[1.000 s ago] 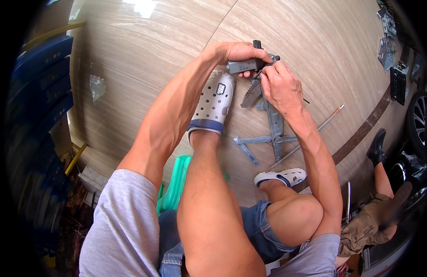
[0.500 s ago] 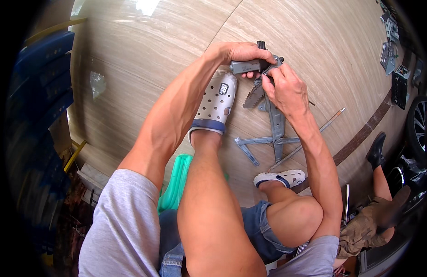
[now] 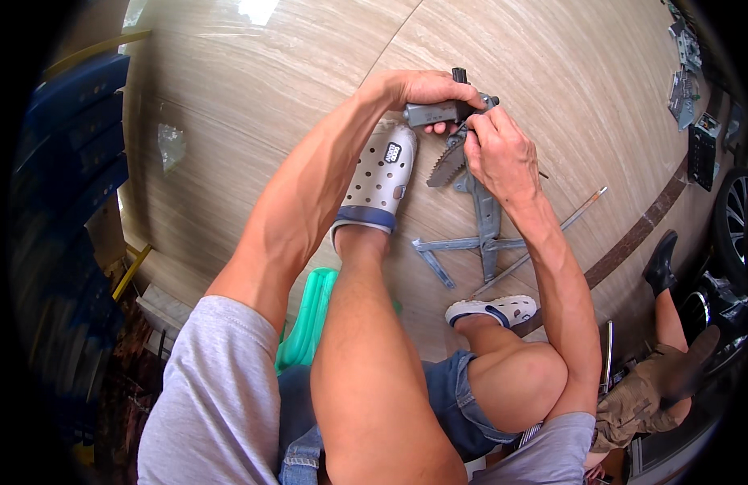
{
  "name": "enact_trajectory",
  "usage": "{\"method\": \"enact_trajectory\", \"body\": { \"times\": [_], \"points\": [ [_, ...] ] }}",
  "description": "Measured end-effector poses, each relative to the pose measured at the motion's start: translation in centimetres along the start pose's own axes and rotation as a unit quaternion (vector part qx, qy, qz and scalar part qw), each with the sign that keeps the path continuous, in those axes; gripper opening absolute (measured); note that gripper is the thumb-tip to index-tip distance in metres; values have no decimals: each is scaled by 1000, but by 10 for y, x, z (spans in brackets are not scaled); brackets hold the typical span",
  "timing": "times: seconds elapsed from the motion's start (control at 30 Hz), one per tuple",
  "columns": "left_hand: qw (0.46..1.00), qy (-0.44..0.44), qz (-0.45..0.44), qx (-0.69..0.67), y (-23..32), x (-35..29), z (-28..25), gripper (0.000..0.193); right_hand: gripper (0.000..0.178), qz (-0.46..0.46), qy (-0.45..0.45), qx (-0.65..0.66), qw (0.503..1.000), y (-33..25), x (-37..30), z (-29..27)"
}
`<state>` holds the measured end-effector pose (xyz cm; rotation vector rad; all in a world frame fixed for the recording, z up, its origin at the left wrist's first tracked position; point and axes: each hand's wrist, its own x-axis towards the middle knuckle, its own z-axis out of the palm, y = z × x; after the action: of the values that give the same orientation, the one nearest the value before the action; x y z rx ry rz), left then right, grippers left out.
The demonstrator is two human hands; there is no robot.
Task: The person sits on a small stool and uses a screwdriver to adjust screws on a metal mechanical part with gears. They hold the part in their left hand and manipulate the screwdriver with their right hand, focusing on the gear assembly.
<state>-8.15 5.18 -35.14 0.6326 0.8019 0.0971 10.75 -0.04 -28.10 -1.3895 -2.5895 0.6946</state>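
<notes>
My left hand (image 3: 432, 87) is closed round a grey motor (image 3: 426, 115), a cylinder with a black plug-like part (image 3: 460, 76) standing up at its far end. The motor sits at the top of a grey metal window regulator (image 3: 486, 212) with crossed arms, which reaches down toward me along the floor. A curved toothed plate (image 3: 448, 166) hangs from it just below the motor. My right hand (image 3: 501, 153) is closed at the motor's right end, thumb and fingers bent together; whatever lies between its fingertips is hidden.
A thin rod (image 3: 569, 220) lies beside the regulator. My clog-shod feet flank it, and a green plastic stool (image 3: 307, 317) is under me. Blue bins (image 3: 79, 121) stand at left. Another person's leg (image 3: 667, 319), a wheel (image 3: 733, 218) and metal parts (image 3: 683, 89) are at right.
My right fingers have shifted slightly and curled closer at the motor's end. The left hand keeps its hold, almost unmoved.
</notes>
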Motion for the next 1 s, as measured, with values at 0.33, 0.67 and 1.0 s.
{"method": "enact_trajectory", "body": {
  "times": [0.33, 0.67, 1.0],
  "points": [
    [1000, 9, -4, 5, -1, -6, -2, 40, 16, 213, 35, 199, 956, 15, 6, -16],
    [1000, 3, -8, -8, 1, -5, 1, 35, 23, 323, 72, 69, 941, 88, -11, -5],
    [1000, -4, -4, -10, 4, -7, 1, 31, 27, 329, 74, 50, 940, 111, -28, 1]
  ]
}}
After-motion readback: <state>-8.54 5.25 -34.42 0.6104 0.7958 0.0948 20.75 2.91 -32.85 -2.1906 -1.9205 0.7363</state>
